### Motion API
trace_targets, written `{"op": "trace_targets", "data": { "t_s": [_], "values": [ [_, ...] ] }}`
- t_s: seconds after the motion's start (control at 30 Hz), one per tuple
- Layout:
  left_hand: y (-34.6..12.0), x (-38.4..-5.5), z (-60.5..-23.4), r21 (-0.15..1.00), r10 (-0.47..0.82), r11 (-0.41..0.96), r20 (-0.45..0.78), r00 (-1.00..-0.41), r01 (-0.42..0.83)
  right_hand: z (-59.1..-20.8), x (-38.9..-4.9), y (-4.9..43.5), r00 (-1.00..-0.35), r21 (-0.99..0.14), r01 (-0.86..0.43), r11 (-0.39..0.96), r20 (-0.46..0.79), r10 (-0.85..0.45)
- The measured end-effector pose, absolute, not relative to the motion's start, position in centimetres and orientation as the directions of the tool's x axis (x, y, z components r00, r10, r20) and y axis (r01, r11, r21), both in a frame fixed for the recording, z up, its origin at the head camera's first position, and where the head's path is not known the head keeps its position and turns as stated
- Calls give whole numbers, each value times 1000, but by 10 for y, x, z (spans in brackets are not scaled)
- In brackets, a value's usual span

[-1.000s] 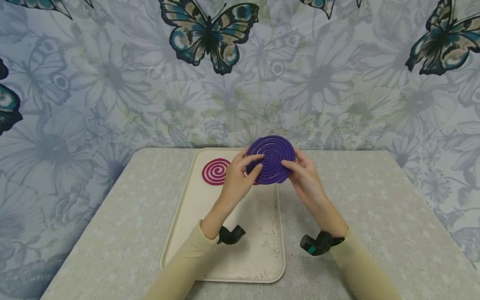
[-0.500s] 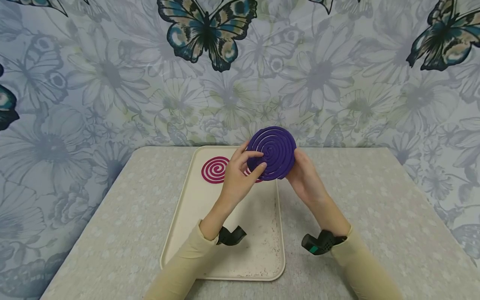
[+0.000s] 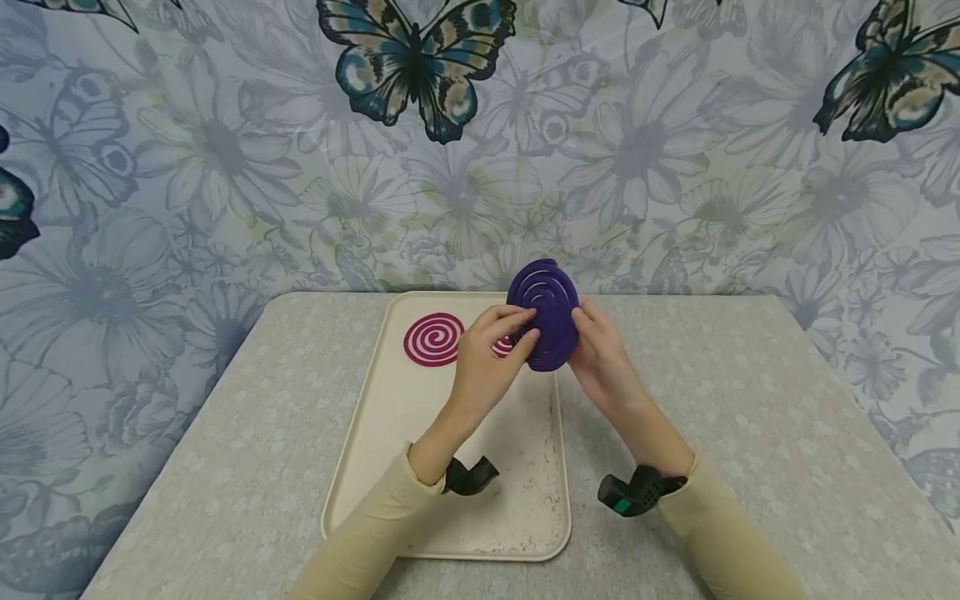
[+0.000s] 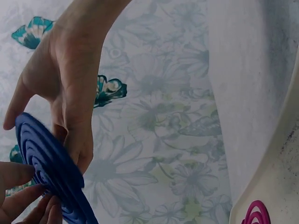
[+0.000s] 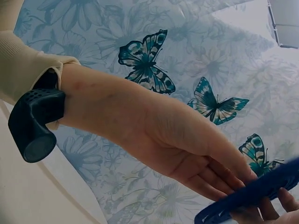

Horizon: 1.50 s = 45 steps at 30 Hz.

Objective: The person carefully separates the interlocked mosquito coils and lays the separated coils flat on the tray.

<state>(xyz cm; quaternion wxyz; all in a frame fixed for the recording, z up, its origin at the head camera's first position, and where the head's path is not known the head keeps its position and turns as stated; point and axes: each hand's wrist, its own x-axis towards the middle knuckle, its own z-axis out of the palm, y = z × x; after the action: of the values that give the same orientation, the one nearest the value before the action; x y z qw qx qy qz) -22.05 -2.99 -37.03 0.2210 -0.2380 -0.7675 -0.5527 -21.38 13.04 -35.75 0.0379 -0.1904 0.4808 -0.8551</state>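
Cream tray (image 3: 408, 408) flat on table (image 3: 712, 400), passing under left hand (image 3: 482, 364); right hand (image 3: 606, 357) is off past its right edge. Brown specks (image 3: 546, 510) on tray, nearer side than the hands, between forearms. Pink spiral (image 3: 433, 340) on tray just left of left hand; second pink spiral (image 3: 503, 345) mostly hidden by left fingers. Floral wall (image 3: 675, 208) behind both hands. Teal butterfly print (image 3: 416, 67) high above left hand, another butterfly (image 3: 888, 92) well up and right of right hand.

Pale table (image 3: 712, 375), cream tray (image 3: 517, 492) on it
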Motion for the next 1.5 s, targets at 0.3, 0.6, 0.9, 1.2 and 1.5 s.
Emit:
{"op": "trace_targets", "data": {
  "t_s": [0.3, 0.6, 0.9, 1.2, 1.5],
  "values": [
    [-26, -218, -370, 699, 150, 319, 630, -762, 640, -353, -209, 124, -942, -817, -146, -558, 286, -173],
    [-28, -218, -370, 733, 160, 298, 593, -789, 611, -357, -210, 118, -960, -826, -150, -544, 253, -119],
    [-26, -216, -369, 856, 170, 143, 473, -864, 497, -361, -212, 113, -968, -830, -160, -535, 239, -82],
    [-29, -215, -366, 925, 116, -24, 380, -918, 380, -362, -211, 105, -966, -883, -143, -446, 224, -133],
    [-30, -217, -365, 905, 121, -15, 423, -898, 424, -361, -213, 103, -979, -900, -122, -419, 178, -97]
  ]
}}
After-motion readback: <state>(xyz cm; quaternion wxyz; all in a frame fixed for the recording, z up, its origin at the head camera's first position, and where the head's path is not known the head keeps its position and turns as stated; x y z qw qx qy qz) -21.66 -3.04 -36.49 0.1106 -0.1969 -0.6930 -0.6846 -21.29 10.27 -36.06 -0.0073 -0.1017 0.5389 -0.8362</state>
